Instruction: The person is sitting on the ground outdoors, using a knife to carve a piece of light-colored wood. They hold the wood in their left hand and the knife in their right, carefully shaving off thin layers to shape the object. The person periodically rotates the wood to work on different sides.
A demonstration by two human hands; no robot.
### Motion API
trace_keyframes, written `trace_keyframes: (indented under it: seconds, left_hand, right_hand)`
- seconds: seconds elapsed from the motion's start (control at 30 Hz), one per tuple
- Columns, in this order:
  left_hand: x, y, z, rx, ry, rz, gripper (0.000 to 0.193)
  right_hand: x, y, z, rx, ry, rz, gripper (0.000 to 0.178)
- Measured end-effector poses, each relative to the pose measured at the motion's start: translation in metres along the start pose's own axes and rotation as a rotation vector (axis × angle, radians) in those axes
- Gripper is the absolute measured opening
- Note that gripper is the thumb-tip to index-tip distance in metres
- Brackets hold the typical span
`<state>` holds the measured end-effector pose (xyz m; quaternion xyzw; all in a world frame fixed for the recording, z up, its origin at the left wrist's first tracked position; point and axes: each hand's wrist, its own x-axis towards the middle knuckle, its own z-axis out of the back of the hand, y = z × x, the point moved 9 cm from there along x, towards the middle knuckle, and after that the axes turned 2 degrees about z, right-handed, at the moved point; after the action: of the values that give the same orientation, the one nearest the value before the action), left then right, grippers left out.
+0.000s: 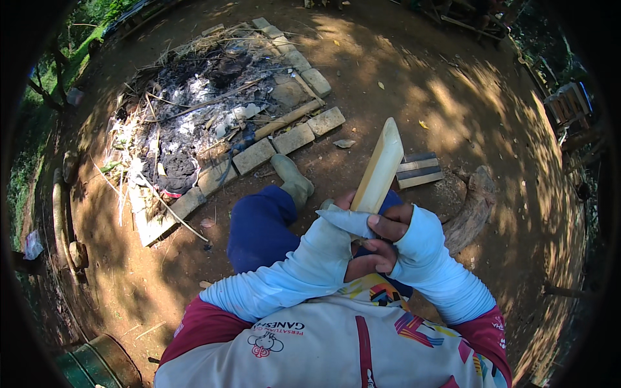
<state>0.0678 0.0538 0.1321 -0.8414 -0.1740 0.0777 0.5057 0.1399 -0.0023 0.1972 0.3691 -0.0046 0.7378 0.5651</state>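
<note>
A long pale piece of split wood or bamboo [378, 167], cut slantwise at its far end, points away from me. My left hand [367, 260] is closed around its near part, fingers partly hidden behind it. Across that near part lies a short, grey, pointed knife blade [349, 222], its tip toward my left. Closed at the broad end of the blade is my right hand [392, 223], which covers the handle. The hands meet close to my body, and light blue sleeves reach over both wrists.
Ahead on the left, pale blocks [292, 138] edge a heap of ash and charred sticks [207, 103]. A dark-striped block [419, 169] and a curved log [474, 210] lie to the right. My boot [293, 181] rests near the blocks; a green drum [100, 363] stands lower left.
</note>
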Motion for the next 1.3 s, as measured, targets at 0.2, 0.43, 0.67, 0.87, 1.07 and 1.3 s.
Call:
trace_keyframes:
  seconds: [0.2,0.43,0.67,0.87,1.07,1.3]
  left_hand:
    - [0.001,-0.012,0.003,0.433,-0.029,-0.078,0.081]
    - [-0.001,0.008,0.017,0.463,-0.146,0.098,0.108]
    - [0.0,0.013,0.022,0.431,-0.168,0.151,0.117]
    - [-0.001,0.006,0.023,0.333,-0.119,0.116,0.118]
    - [-0.005,0.0,0.018,0.177,-0.1,-0.034,0.11]
    - [-0.006,-0.011,0.013,0.33,-0.033,-0.127,0.101]
  right_hand:
    - [0.005,-0.009,0.006,-0.018,-0.045,-0.052,0.04]
    - [0.015,-0.026,0.021,-0.015,-0.124,-0.11,0.035]
    - [0.015,-0.061,0.03,0.119,-0.31,-0.351,0.028]
    - [0.012,-0.022,0.016,0.069,-0.075,-0.133,0.036]
    - [-0.003,-0.001,-0.014,0.071,0.103,-0.013,0.041]
    - [-0.001,0.006,-0.013,0.036,0.087,0.034,0.042]
